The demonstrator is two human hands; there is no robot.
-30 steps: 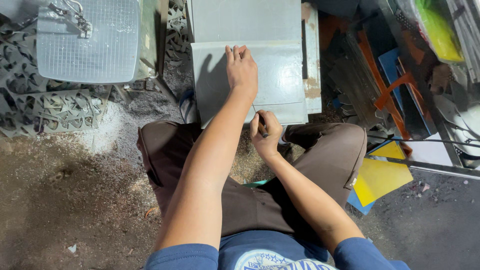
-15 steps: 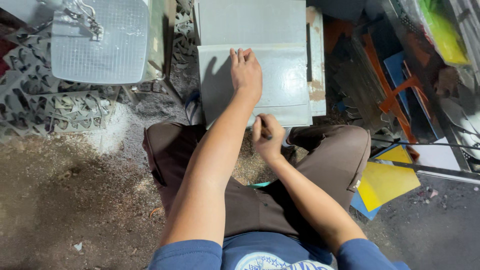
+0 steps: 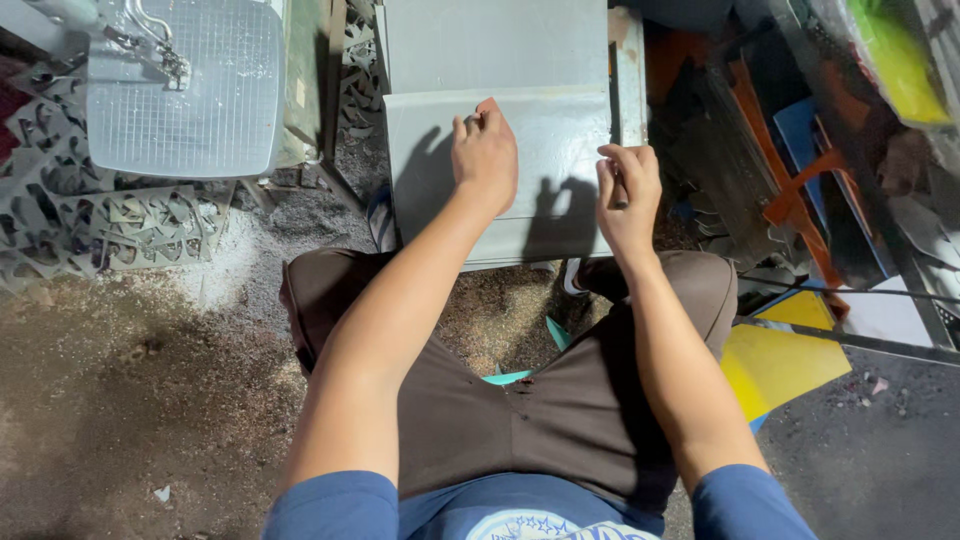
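Observation:
A grey metal sheet point(image 3: 540, 150) lies flat on the ground in front of my knees, with a second grey sheet point(image 3: 490, 40) behind it. My left hand point(image 3: 485, 155) presses palm-down on the near sheet, close to its upper edge. My right hand point(image 3: 628, 195) hovers at the sheet's right edge, fingers curled around a thin dark tool that is mostly hidden in the fist. I sit low, my brown trousers point(image 3: 520, 400) filling the foreground.
A wire mesh panel point(image 3: 185, 90) lies at the upper left over patterned cut-out metal plates point(image 3: 90, 225). Yellow sheets point(image 3: 780, 365), blue and orange pieces and a dark cable point(image 3: 850, 295) crowd the right. The ground at left is dusty with metal filings.
My right hand has moved from the sheet's near edge up and rightwards to its right edge. The left hand stays pressed on the sheet. The camera has shifted slightly.

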